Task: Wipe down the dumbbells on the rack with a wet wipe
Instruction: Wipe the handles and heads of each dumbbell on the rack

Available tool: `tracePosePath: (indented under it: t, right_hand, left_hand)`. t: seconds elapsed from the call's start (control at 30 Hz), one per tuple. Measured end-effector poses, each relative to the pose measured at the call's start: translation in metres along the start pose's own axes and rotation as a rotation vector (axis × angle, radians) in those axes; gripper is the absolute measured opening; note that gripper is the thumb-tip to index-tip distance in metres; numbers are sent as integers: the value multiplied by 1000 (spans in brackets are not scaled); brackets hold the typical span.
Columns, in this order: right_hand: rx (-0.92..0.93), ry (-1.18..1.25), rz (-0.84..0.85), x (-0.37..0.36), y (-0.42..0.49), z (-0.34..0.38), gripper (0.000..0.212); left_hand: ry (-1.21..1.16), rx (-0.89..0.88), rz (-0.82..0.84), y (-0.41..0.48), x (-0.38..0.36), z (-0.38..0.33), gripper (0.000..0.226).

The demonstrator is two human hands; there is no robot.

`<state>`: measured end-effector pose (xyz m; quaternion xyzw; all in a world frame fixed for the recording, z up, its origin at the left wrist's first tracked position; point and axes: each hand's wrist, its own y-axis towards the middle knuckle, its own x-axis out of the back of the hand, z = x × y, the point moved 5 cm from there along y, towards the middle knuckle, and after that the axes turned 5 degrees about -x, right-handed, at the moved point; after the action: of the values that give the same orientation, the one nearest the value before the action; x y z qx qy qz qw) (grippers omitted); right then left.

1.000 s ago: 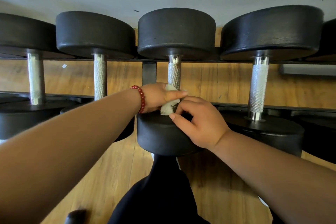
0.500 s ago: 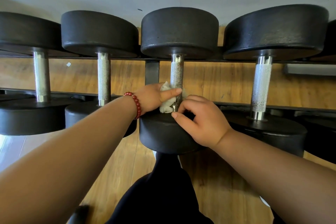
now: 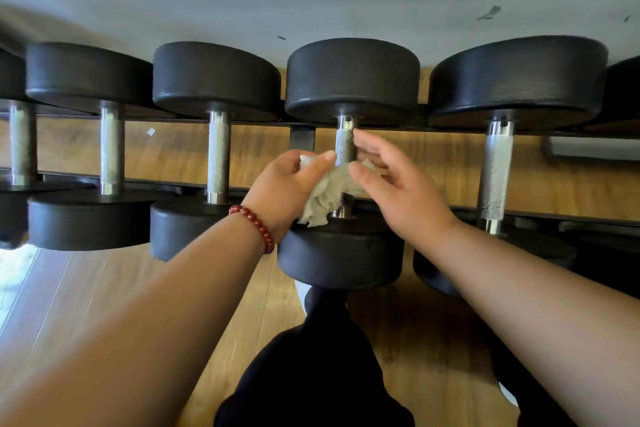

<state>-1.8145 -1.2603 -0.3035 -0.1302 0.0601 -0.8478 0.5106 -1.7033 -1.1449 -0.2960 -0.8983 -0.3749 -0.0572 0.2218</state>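
Several black round-headed dumbbells lie in a row on the rack point(image 3: 302, 139). The middle dumbbell point(image 3: 351, 80) has a knurled steel handle point(image 3: 345, 146), and a crumpled white wet wipe point(image 3: 323, 199) is draped around its lower part. My left hand point(image 3: 280, 191), with a red bead bracelet on the wrist, pinches the wipe's left side against the handle. My right hand point(image 3: 405, 191) hovers just right of the handle with loosely spread fingers. Its thumb touches the wipe's right end, and its index finger reaches up beside the bar.
Neighbouring dumbbells sit close by on the left point(image 3: 216, 80) and on the right point(image 3: 516, 80). Wooden floor point(image 3: 104, 288) shows under the rack, and a pale wall rises behind it. My dark-clothed legs point(image 3: 311, 374) are at the bottom centre.
My right hand lifted off the near dumbbell head and opened beside the handle. The wipe has spread out from a small wad and now wraps around the bar. The view shifted left.
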Motion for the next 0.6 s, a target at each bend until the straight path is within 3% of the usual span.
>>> tracePosePath:
  t: [0.07,0.13,0.23,0.4,0.6]
  right_hand:
    - [-39,19,50,-5,1,3,43]
    - [-87,70,2,-7,2,1,27]
    - [-130,159,-117,-1,4,-1,7]
    - [-129,168,-248,13,4,4,15]
    - [-94,233,-129,-1,-3,13,20]
  left_hand:
    - [-4,-7,-29,-6,-4,-7,57]
    - [-41,19,-46,-8,-4,-8,65]
    - [-201,107,0,-11,-6,-6,53]
    - [-355,92,72,-17,-14,-11,30]
    - [-403,81,29,-15,-28,-9,48]
